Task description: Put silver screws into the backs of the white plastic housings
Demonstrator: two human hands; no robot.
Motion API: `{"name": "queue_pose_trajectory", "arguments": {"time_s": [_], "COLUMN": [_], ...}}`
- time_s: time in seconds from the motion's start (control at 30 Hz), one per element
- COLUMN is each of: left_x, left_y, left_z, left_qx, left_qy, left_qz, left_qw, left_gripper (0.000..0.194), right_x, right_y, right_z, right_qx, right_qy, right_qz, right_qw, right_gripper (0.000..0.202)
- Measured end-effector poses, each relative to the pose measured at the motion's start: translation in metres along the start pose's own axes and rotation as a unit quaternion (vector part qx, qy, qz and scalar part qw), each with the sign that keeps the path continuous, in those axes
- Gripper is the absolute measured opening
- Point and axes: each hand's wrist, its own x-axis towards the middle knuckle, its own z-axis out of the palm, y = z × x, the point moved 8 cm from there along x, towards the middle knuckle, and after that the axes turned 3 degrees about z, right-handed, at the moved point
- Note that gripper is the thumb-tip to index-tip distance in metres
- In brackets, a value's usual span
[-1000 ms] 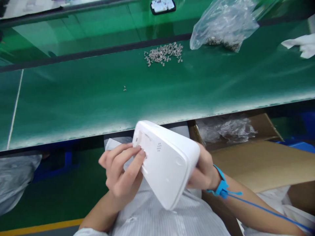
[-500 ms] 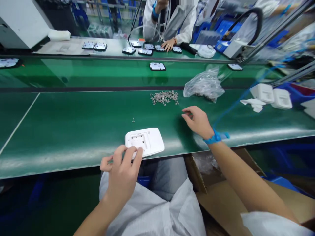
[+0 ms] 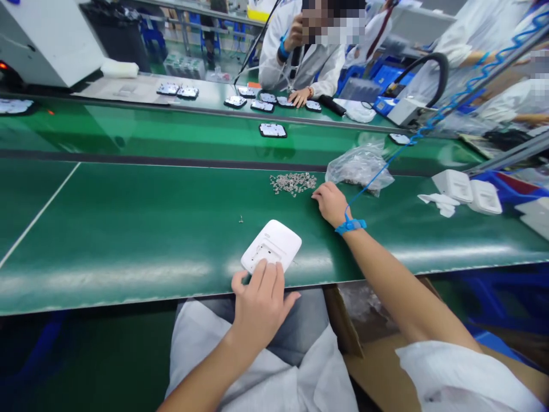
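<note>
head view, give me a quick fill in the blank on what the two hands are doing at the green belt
1. The left hand presses on the white ____ casing.
2. The right hand reaches the pile of small ____ parts.
3. The right wrist wears a ____ strap.

Missing words: plastic; metal; blue

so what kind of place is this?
Most likely an electronics assembly line. A long green conveyor belt carries a white plastic housing under the left hand; the right hand reaches a pile of small metal parts; it wears a blue wrist strap.
</note>
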Motion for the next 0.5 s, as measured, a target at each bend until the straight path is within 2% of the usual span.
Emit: {"name": "queue_pose_trajectory", "arguments": {"time_s": [0.1,0.17,0.33,0.43,0.5], "left_x": [-0.001,0.0,0.011,0.014,0.013], "left_y": [-0.006,-0.012,-0.037,-0.046,-0.049], "left_z": [0.003,0.005,0.006,0.008,0.007], "left_qx": [-0.044,-0.062,-0.041,-0.057,-0.07], "left_qy": [-0.011,-0.024,-0.024,-0.02,-0.008], "left_qz": [0.018,0.024,-0.009,-0.016,-0.018], "left_qw": [0.999,0.997,0.999,0.998,0.997], "left_gripper": [0.035,0.03,0.017,0.01,0.01], "right_x": [-0.007,-0.013,-0.03,-0.042,-0.048], "right_y": [-0.015,-0.04,-0.147,-0.202,-0.22], "right_z": [-0.013,-0.024,-0.054,-0.049,-0.036], "right_qx": [0.01,0.033,0.102,0.093,0.049], "right_qy": [0.011,-0.01,-0.098,-0.18,-0.205], "right_qz": [0.007,-0.017,-0.171,-0.275,-0.318], "right_qw": [1.0,0.999,0.975,0.94,0.924], "right_gripper": [0.02,0.024,0.024,0.029,0.033]}}
